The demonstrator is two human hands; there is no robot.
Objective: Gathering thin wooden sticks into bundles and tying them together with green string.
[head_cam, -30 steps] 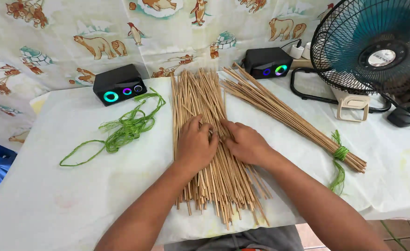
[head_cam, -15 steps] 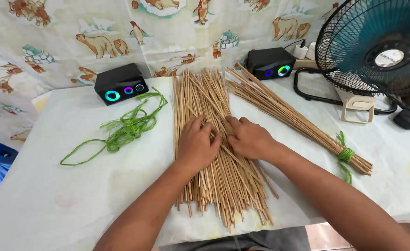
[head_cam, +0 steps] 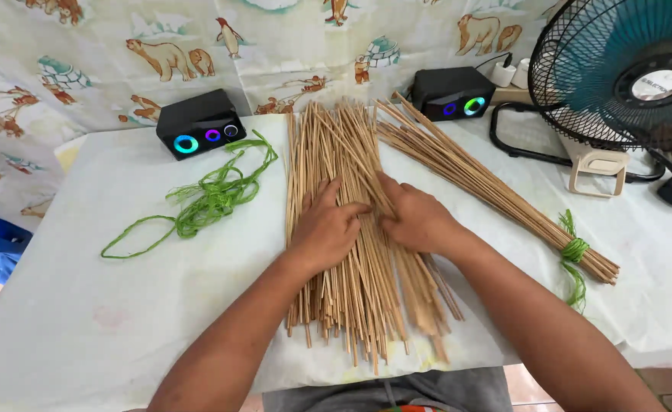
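Both hands lie flat with fingers spread on the loose pile of thin tan bamboo sticks (head_cam: 347, 229) mid-table, stick ends poking past the near edge. The left hand (head_cam: 327, 227) and right hand (head_cam: 418, 217) nearly touch (palms hidden, so can't tell what's under them). The tied stick bundle (head_cam: 488, 187) slants toward the right edge; green twine (head_cam: 210, 194) lies left.

I see my two bare forearms reaching up from the bottom edge, with no sleeves, watch, rings or gloves on them. My left hand (head_cam: 327, 227) and right hand (head_cam: 418, 217) are uncovered. Grey fabric of my clothing shows at the bottom edge.
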